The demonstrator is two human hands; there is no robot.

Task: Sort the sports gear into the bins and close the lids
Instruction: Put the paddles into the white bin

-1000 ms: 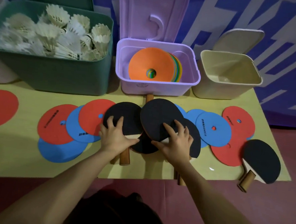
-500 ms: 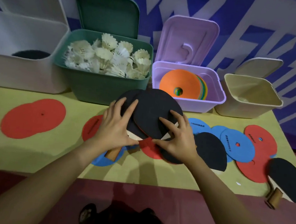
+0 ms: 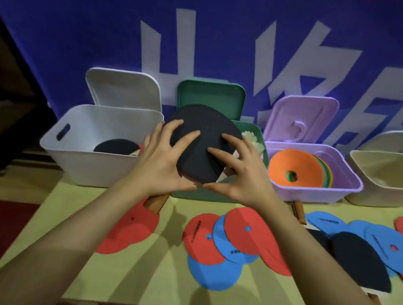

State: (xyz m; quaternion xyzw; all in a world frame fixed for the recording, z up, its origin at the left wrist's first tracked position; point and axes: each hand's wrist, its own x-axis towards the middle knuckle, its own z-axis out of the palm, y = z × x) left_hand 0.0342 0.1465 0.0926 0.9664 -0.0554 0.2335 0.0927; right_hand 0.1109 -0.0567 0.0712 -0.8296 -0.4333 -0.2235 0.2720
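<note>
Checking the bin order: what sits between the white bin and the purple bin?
The green bin with its shuttlecocks, seen in the head view, mostly hidden behind the paddles that both hands hold up.

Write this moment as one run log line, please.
both hands: left hand, right hand hold paddle stack | above green bin | beside white bin | lids open
</note>
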